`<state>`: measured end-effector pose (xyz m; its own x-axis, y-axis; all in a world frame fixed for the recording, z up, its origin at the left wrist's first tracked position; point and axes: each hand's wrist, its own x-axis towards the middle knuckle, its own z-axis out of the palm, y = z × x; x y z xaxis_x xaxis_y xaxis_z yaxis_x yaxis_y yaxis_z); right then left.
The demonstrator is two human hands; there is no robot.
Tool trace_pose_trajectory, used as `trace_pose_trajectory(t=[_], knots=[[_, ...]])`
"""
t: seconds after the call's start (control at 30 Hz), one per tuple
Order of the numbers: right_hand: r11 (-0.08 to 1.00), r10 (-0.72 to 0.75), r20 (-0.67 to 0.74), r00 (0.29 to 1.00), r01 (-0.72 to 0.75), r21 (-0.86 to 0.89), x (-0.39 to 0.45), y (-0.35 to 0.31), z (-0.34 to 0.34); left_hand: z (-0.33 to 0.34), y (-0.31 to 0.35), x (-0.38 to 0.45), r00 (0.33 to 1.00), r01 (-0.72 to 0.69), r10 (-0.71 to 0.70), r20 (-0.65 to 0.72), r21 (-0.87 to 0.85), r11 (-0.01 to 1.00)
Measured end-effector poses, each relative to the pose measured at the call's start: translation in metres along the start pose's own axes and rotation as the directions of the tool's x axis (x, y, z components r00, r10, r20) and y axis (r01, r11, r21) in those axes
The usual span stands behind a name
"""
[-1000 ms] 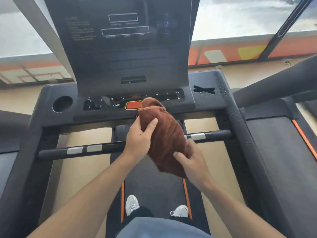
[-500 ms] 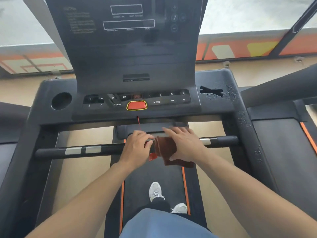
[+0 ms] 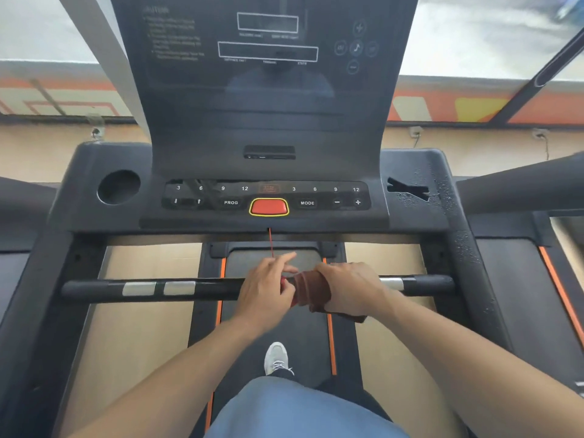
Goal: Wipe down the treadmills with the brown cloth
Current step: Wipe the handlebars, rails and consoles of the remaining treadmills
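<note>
The brown cloth [image 3: 311, 290] is wrapped over the treadmill's black crossbar [image 3: 208, 287], just right of its middle. My right hand [image 3: 350, 287] grips the cloth round the bar, and a loose end of the cloth hangs below my wrist. Directly left of the cloth, my left hand [image 3: 265, 289] sits on the bar and pinches a small red safety clip [image 3: 283, 281], with the index finger pointing forward. A thin red cord [image 3: 270, 243] runs from the clip up to the console [image 3: 316, 222].
The console has a red stop button [image 3: 268, 207], a round cup holder [image 3: 118, 187] at the left and water droplets [image 3: 410, 192] at the right. My shoe [image 3: 276, 357] stands on the belt. A neighbouring treadmill [image 3: 518, 279] stands at the right.
The cloth came down from in front of the console onto the crossbar. My right hand has closed round it there, and my left hand has taken the red clip beside it.
</note>
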<state>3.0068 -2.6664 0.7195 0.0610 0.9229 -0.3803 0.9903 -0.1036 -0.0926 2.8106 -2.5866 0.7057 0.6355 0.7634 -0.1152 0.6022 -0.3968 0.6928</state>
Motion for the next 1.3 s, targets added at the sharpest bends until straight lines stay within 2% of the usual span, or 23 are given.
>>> trace_pose_trajectory(t=[0.1,0.17,0.3,0.43,0.53,0.63,0.73,0.87,0.93,1.03,1.1,1.2,1.23,1.3], knots=[[0.995,0.1,0.078,0.992,-0.101,0.01,-0.031,0.052,-0.005,0.005,0.0,0.002,1.0,-0.012,0.012,0.001,0.091,0.996],[0.986,0.169,0.082,0.982,-0.169,-0.006,-0.053,0.086,-0.006,0.006,0.004,0.002,1.0,-0.003,0.001,0.009,0.123,0.992],[0.978,0.207,0.118,0.971,-0.205,-0.031,-0.06,0.1,-0.004,0.002,0.009,0.002,1.0,-0.011,0.008,0.029,0.105,0.994],[0.995,0.102,0.078,0.992,-0.103,0.012,-0.032,0.054,-0.004,-0.009,0.006,0.007,0.993,0.079,-0.073,0.094,-0.063,0.995],[0.997,-0.057,-0.005,0.998,0.057,0.054,0.005,-0.022,0.001,-0.012,0.003,0.006,0.987,0.125,-0.115,0.11,-0.091,0.988],[0.993,-0.09,-0.084,0.992,0.095,0.064,0.018,-0.047,0.005,-0.01,0.004,0.002,0.985,0.159,-0.153,0.08,-0.082,0.984],[0.996,-0.063,-0.134,0.989,0.072,0.058,0.0,-0.012,0.011,-0.003,0.003,0.003,0.983,0.178,-0.176,0.044,-0.035,0.983],[0.999,0.045,-0.049,0.998,-0.044,0.012,-0.05,0.08,0.008,0.013,0.0,0.004,0.982,0.18,-0.179,-0.056,0.018,0.983],[0.995,0.101,-0.056,0.993,-0.102,-0.015,-0.077,0.127,0.008,0.017,0.002,0.001,0.978,0.193,-0.19,-0.088,0.033,0.981],[0.991,0.135,-0.054,0.989,-0.134,0.026,-0.085,0.149,0.017,0.021,0.014,-0.001,0.971,0.21,-0.204,-0.123,0.034,0.977],[0.991,0.132,-0.092,0.987,-0.129,0.034,-0.085,0.141,0.026,0.027,0.03,-0.003,0.968,0.167,-0.147,-0.201,0.084,0.982],[0.993,0.114,-0.233,0.966,-0.104,0.053,-0.103,0.132,0.036,0.042,0.066,-0.006,0.956,0.0,0.037,-0.29,0.127,0.992],[0.992,0.119,-0.267,0.956,-0.102,0.076,-0.112,0.13,0.036,0.048,0.082,-0.006,0.959,-0.044,0.072,-0.275,0.107,0.993],[0.985,0.127,-0.317,0.94,-0.082,0.149,-0.126,0.125,0.031,0.061,0.117,-0.005,0.979,-0.051,0.052,-0.198,0.009,0.999]])
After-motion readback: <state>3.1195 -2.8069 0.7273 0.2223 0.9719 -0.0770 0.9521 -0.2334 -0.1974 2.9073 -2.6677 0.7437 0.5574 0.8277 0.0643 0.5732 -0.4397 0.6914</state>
